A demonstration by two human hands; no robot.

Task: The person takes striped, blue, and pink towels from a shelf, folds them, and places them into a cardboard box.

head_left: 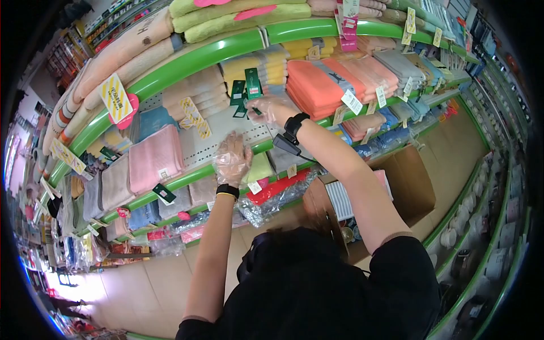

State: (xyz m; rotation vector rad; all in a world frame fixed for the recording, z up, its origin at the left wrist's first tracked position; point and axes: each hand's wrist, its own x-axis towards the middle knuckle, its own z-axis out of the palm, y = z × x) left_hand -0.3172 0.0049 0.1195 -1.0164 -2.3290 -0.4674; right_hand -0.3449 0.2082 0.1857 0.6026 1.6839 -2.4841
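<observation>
In a clear plastic glove, my left hand (232, 160) lies over the green edge of a perforated white shelf (204, 148), its fingers spread and nothing held. My right hand (267, 110), gloved too, is further back at the dark green tags (252, 85) hanging in front of yellow and grey towels (256, 63). Its fingers are bent near the lowest tag; whether they grip it is unclear. Folded pink towels (154, 158) lie left of my left hand, and a stack of orange towels (317, 85) is right of my right hand.
Rolled towels (241, 21) fill the upper shelf behind a green rail. An open cardboard box (405, 181) with packed goods stands on the floor under my right arm. Plastic-wrapped items (277, 198) lie on the lower shelf. Another rack (481, 226) stands at the right.
</observation>
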